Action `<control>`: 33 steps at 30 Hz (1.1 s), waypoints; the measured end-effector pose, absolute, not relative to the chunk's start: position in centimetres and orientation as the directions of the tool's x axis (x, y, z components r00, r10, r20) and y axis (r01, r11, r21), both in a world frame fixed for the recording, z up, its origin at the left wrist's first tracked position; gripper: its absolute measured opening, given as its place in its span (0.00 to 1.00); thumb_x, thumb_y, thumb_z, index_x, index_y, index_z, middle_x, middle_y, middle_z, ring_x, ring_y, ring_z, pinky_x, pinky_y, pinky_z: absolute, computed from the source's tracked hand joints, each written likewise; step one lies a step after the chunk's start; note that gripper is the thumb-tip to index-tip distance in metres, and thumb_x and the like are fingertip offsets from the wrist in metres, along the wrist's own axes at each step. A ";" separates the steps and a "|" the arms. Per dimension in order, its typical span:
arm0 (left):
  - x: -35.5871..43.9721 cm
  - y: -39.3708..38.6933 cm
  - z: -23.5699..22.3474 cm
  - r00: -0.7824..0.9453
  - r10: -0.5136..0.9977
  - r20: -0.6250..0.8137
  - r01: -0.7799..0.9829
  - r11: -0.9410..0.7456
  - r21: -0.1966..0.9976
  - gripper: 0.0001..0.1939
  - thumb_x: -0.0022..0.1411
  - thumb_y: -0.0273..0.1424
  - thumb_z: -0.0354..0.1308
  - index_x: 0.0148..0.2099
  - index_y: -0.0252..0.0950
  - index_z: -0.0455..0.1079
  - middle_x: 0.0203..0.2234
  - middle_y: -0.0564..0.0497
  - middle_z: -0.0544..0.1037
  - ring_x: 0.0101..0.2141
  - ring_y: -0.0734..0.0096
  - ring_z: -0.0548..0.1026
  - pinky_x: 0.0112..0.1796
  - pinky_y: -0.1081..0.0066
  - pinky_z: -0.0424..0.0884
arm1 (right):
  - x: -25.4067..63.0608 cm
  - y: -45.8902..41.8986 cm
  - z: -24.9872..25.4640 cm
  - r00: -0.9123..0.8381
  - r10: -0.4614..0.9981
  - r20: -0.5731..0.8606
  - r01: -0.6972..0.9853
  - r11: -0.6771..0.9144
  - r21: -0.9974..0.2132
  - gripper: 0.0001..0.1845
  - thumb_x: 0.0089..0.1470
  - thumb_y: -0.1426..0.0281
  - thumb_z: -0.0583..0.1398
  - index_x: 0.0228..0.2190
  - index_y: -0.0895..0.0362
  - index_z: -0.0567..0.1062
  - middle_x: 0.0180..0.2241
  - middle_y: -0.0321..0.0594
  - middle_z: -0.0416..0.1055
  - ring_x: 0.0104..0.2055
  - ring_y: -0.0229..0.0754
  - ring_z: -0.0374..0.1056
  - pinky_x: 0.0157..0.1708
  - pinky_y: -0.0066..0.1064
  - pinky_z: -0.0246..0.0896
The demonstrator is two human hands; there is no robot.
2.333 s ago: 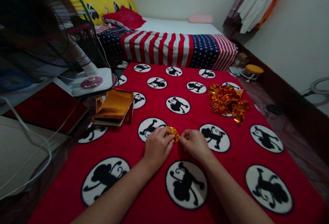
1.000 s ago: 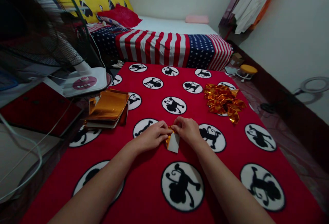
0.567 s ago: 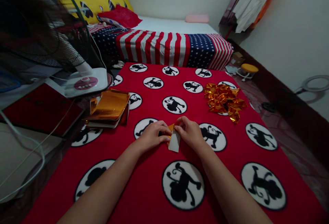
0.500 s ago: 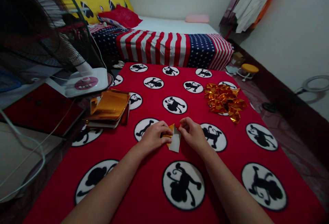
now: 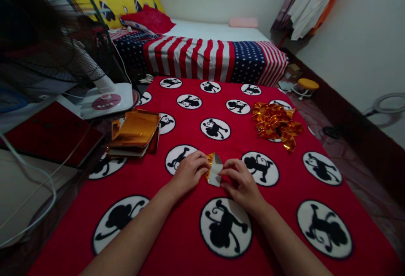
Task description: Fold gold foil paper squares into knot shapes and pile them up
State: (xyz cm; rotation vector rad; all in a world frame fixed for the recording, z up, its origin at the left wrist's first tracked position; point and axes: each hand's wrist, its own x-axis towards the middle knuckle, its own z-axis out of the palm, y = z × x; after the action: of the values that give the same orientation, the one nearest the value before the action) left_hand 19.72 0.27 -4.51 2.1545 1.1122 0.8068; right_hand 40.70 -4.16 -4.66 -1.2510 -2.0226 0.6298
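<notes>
A small piece of gold foil paper (image 5: 215, 170), partly folded with its pale grey back showing, lies on the red cloth in front of me. My left hand (image 5: 191, 168) pinches its gold left side, and the fingertips cover part of that edge. At the right edge, the fingertips of my right hand (image 5: 242, 183) meet the grey side. Its thumb sits lower, near the bottom corner, with a gap between thumb and fingers. A stack of gold foil sheets (image 5: 136, 130) lies at the left. Farther right is a pile of folded gold foil pieces (image 5: 275, 124).
The red cloth (image 5: 177, 234) with monkey prints covers the surface under my hands. An electric fan (image 5: 106, 98) stands at the left, beside a loose white cable (image 5: 52, 174). Behind is a bed (image 5: 196, 56) with a striped cover. A yellow stool (image 5: 307, 84) stands at the far right.
The foil paper has turned from a crumpled-looking gold shape to one with its grey back showing. My right hand has moved from its top down to the lower right edge.
</notes>
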 end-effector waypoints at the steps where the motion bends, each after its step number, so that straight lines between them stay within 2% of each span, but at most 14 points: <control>1: 19.7 0.2 -4.6 0.464 0.851 0.245 0.499 -0.480 0.722 0.08 0.60 0.21 0.55 0.34 0.37 0.73 0.37 0.49 0.74 0.40 0.67 0.72 0.43 0.67 0.68 | 40.7 -4.2 -4.7 -0.307 0.901 0.306 0.589 0.433 -0.683 0.16 0.48 0.78 0.62 0.39 0.51 0.75 0.48 0.43 0.65 0.52 0.48 0.63 0.51 0.42 0.60; 4: 19.7 0.0 -4.7 0.442 0.864 0.241 0.506 -0.462 0.728 0.07 0.59 0.21 0.56 0.33 0.36 0.73 0.37 0.49 0.74 0.41 0.67 0.72 0.43 0.67 0.68 | 40.8 -4.1 -4.7 -0.310 0.895 0.321 0.609 0.446 -0.656 0.14 0.48 0.76 0.63 0.38 0.52 0.73 0.58 0.46 0.60 0.60 0.51 0.56 0.57 0.47 0.54; 6: 19.8 0.0 -4.8 0.434 0.866 0.249 0.507 -0.463 0.727 0.07 0.59 0.20 0.56 0.33 0.36 0.73 0.37 0.49 0.74 0.41 0.67 0.72 0.44 0.67 0.68 | 40.8 -4.1 -4.6 -0.326 0.894 0.307 0.613 0.448 -0.651 0.12 0.48 0.76 0.63 0.37 0.53 0.72 0.60 0.46 0.59 0.61 0.52 0.55 0.58 0.48 0.53; 12: 19.8 -0.4 -4.9 0.392 0.880 0.268 0.528 -0.454 0.718 0.06 0.58 0.20 0.57 0.36 0.36 0.69 0.34 0.50 0.72 0.38 0.67 0.71 0.42 0.67 0.69 | 40.6 -4.2 -4.5 -0.388 0.886 0.256 0.630 0.457 -0.628 0.11 0.51 0.75 0.61 0.38 0.53 0.70 0.58 0.45 0.64 0.61 0.50 0.57 0.56 0.47 0.53; 15: 19.8 -0.5 -4.9 0.336 0.896 0.290 0.561 -0.437 0.703 0.16 0.56 0.19 0.58 0.47 0.35 0.68 0.44 0.46 0.70 0.44 0.65 0.70 0.47 0.65 0.70 | 40.6 -4.4 -4.2 -0.418 0.876 0.242 0.660 0.475 -0.582 0.12 0.51 0.76 0.59 0.39 0.54 0.69 0.59 0.46 0.64 0.61 0.50 0.57 0.56 0.46 0.53; 17: 19.8 -0.5 -5.1 0.364 0.879 0.308 0.570 -0.472 0.672 0.20 0.57 0.19 0.57 0.52 0.36 0.67 0.50 0.44 0.68 0.49 0.63 0.69 0.51 0.63 0.68 | 40.6 -4.4 -4.0 -0.451 0.864 0.226 0.680 0.496 -0.539 0.11 0.52 0.76 0.59 0.39 0.54 0.70 0.59 0.45 0.63 0.62 0.50 0.55 0.56 0.46 0.52; 23: 20.0 -0.3 -5.4 0.467 0.829 0.307 0.598 -0.553 0.581 0.17 0.61 0.19 0.53 0.51 0.35 0.70 0.46 0.45 0.73 0.47 0.62 0.70 0.51 0.59 0.68 | 40.8 -3.9 -4.0 -0.532 0.810 0.248 0.688 0.584 -0.431 0.06 0.56 0.73 0.59 0.38 0.54 0.73 0.59 0.44 0.65 0.62 0.51 0.56 0.53 0.46 0.54; 28: 20.0 -0.5 -5.3 0.473 0.820 0.324 0.613 -0.570 0.547 0.16 0.62 0.20 0.51 0.51 0.35 0.70 0.46 0.43 0.71 0.47 0.61 0.69 0.50 0.58 0.68 | 41.2 -3.6 -4.2 -0.569 0.766 0.298 0.624 0.639 -0.450 0.09 0.56 0.73 0.59 0.40 0.52 0.74 0.55 0.44 0.69 0.60 0.50 0.60 0.51 0.45 0.57; 33: 20.0 -0.6 -5.2 0.468 0.825 0.317 0.605 -0.561 0.565 0.15 0.62 0.22 0.53 0.51 0.36 0.70 0.46 0.44 0.71 0.47 0.61 0.69 0.50 0.58 0.68 | 41.2 -3.6 -3.9 -0.551 0.779 0.300 0.579 0.616 -0.534 0.16 0.49 0.79 0.59 0.40 0.52 0.73 0.54 0.41 0.69 0.60 0.48 0.59 0.54 0.45 0.56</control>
State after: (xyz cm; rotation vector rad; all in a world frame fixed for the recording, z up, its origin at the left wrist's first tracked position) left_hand 20.02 -0.62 -5.21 2.3467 1.2023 0.8079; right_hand 41.18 -3.65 -3.93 -1.0683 -2.3273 0.5150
